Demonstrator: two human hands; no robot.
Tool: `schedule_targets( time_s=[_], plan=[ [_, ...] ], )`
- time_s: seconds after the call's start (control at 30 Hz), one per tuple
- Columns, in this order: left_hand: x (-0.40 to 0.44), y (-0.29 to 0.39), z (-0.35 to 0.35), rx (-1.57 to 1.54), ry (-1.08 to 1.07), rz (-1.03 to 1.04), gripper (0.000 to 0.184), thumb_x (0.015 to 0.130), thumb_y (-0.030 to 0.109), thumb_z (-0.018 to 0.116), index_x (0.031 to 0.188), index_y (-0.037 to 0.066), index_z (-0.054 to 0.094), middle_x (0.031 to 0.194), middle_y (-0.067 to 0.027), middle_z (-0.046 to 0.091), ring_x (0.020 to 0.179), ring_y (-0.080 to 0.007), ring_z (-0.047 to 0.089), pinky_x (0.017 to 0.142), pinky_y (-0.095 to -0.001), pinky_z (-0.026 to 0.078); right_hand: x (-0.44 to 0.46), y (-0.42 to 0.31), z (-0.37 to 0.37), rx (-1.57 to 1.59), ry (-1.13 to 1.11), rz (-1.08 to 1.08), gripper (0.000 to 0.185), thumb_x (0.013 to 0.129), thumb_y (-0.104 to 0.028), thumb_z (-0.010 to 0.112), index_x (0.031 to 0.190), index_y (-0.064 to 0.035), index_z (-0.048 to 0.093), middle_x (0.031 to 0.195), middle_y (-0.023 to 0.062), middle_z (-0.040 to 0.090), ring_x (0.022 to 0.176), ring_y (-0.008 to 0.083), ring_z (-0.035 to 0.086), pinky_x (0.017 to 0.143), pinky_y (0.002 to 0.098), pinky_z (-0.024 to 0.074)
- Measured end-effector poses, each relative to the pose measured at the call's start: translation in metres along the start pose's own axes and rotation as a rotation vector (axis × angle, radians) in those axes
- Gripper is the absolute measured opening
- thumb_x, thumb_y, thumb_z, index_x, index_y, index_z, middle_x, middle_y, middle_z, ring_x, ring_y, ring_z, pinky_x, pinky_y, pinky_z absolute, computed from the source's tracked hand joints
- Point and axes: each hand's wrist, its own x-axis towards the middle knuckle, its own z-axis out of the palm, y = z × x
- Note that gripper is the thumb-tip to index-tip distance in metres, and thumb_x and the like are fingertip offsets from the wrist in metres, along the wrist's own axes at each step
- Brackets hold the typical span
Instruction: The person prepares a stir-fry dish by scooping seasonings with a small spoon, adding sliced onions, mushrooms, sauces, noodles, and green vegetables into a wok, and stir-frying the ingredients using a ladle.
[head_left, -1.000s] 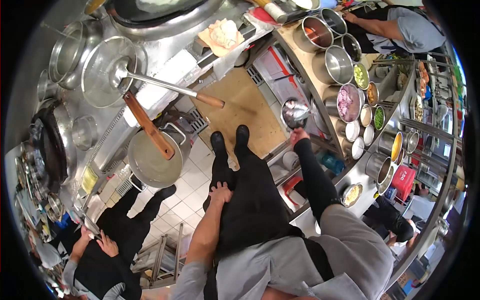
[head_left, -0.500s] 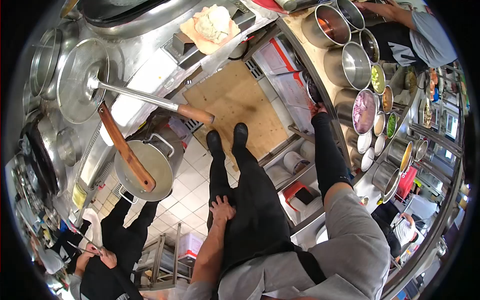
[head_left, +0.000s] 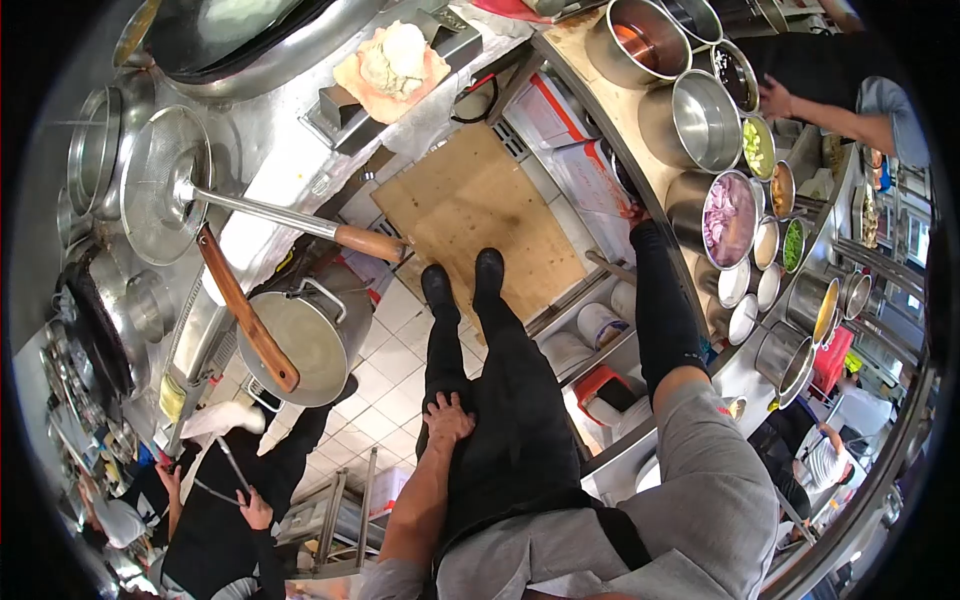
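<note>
My left hand (head_left: 447, 415) rests on my thigh with its fingers spread, holding nothing. My right hand (head_left: 637, 214), at the end of a black sleeve, reaches under the edge of the right counter (head_left: 668, 232). Its fingers show only in part, closed at the near rim of a dark metal bowl (head_left: 623, 174), most of which the counter hides. Beside the bowl are white boxes with red edges (head_left: 588, 172). Above, the counter holds steel pots, one with chopped purple onion (head_left: 728, 218).
On the left, a ladle with a wooden handle (head_left: 370, 243) lies over a strainer (head_left: 150, 190), and a wooden handle crosses a pot (head_left: 320, 345). A board (head_left: 480, 210) covers floor ahead. Co-workers stand at lower left (head_left: 215, 510) and upper right (head_left: 850, 115).
My right hand has moved forward and right with the metal bowl, in under the counter edge. My left hand stays on my thigh. The lower-left co-worker now raises a pale cloth-like thing.
</note>
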Motion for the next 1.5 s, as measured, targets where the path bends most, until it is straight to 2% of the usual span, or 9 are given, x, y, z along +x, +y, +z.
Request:
schedule_targets(
  time_s=[0.33,0.57,0.8,1.0,1.07,1.17,1.27,1.33,1.5],
  plan=[
    [-0.007,0.011,-0.016,0.015,-0.040,0.002,0.080,0.092,0.048,0.060,0.158,0.015,0.030,0.164,-0.0199,0.020,0.145,-0.0471,0.029,0.116,-0.0616,0.029,-0.032,-0.004,0.021,0.041,-0.121,0.169,0.033,0.097,-0.043,0.059,0.088,-0.0112,0.058,0.075,0.0037,0.061,0.063,0.0149,0.054,0.051,0.0299,0.0422],
    [-0.007,0.015,-0.031,-0.033,-0.064,-0.012,0.075,0.092,0.050,0.060,0.155,0.017,0.035,0.164,-0.0142,0.023,0.147,-0.0441,0.028,0.113,-0.0653,0.031,-0.099,-0.005,0.050,-0.313,-0.059,0.452,0.019,0.092,-0.033,0.062,0.085,-0.0152,0.061,0.070,0.0041,0.061,0.054,0.0184,0.053,0.048,0.0315,0.0417],
    [0.037,-0.002,-0.030,0.054,-0.016,0.145,0.070,0.095,0.053,0.056,0.151,0.015,0.040,0.160,-0.0147,0.032,0.143,-0.0478,0.034,0.112,-0.0623,0.035,-0.161,0.048,0.044,-1.266,-0.416,0.005,0.025,0.088,-0.018,0.052,0.070,-0.0056,0.063,0.055,0.0108,0.059,0.045,0.0228,0.059,0.043,0.0394,0.0472],
    [0.018,0.038,-0.117,0.113,0.305,0.324,0.064,0.095,0.045,0.060,0.148,0.013,0.044,0.153,-0.0177,0.043,0.139,-0.0504,0.039,0.110,-0.0605,0.040,-0.310,0.056,0.065,-1.138,-0.427,0.440,0.030,0.091,-0.025,0.054,0.072,-0.0057,0.067,0.062,0.0094,0.066,0.048,0.0193,0.061,0.046,0.0377,0.0485],
    [-0.027,0.061,-0.151,0.077,0.413,0.380,0.062,0.094,0.040,0.062,0.147,0.013,0.044,0.150,-0.0183,0.047,0.139,-0.0476,0.042,0.108,-0.0608,0.041,-0.300,0.105,0.035,-1.209,-1.057,0.194,0.031,0.095,-0.028,0.057,0.076,-0.0054,0.067,0.064,0.0082,0.066,0.050,0.0172,0.061,0.046,0.0360,0.0478],
    [-0.059,0.077,-0.187,0.056,0.444,0.463,0.056,0.093,0.029,0.065,0.144,0.012,0.049,0.137,-0.0165,0.061,0.129,-0.0385,0.055,0.104,-0.0527,0.046,-0.330,0.054,0.091,-1.383,-1.029,0.286,0.032,0.097,-0.031,0.059,0.085,-0.0036,0.068,0.064,0.0065,0.065,0.051,0.0166,0.059,0.048,0.0340,0.0480],
    [-0.085,0.088,-0.213,-0.247,0.318,0.582,0.051,0.093,0.027,0.063,0.141,0.011,0.054,0.124,-0.0196,0.068,0.119,-0.0385,0.062,0.099,-0.0434,0.050,-0.325,0.030,0.189,-1.132,-0.820,0.343,0.035,0.098,-0.035,0.058,0.093,-0.0023,0.070,0.069,0.0056,0.067,0.052,0.0167,0.059,0.051,0.0327,0.0489],
    [-0.069,0.089,-0.215,-0.360,0.312,0.614,0.050,0.095,0.027,0.062,0.139,0.005,0.055,0.113,-0.0206,0.071,0.109,-0.0336,0.067,0.094,-0.0365,0.051,-0.316,0.031,0.258,-1.014,-0.834,0.154,0.042,0.098,-0.041,0.058,0.095,-0.0012,0.070,0.075,0.0060,0.067,0.060,0.0155,0.061,0.055,0.0311,0.0499],
    [-0.050,0.087,-0.234,-0.385,0.286,0.682,0.056,0.096,0.031,0.063,0.140,-0.001,0.052,0.112,-0.0208,0.072,0.108,-0.0304,0.068,0.094,-0.0361,0.051,-0.347,0.037,0.398,-1.155,-1.246,-0.438,0.055,0.096,-0.053,0.055,0.112,-0.0027,0.072,0.105,0.0206,0.073,0.103,0.0356,0.069,0.092,0.0425,0.0508]
  ],
)
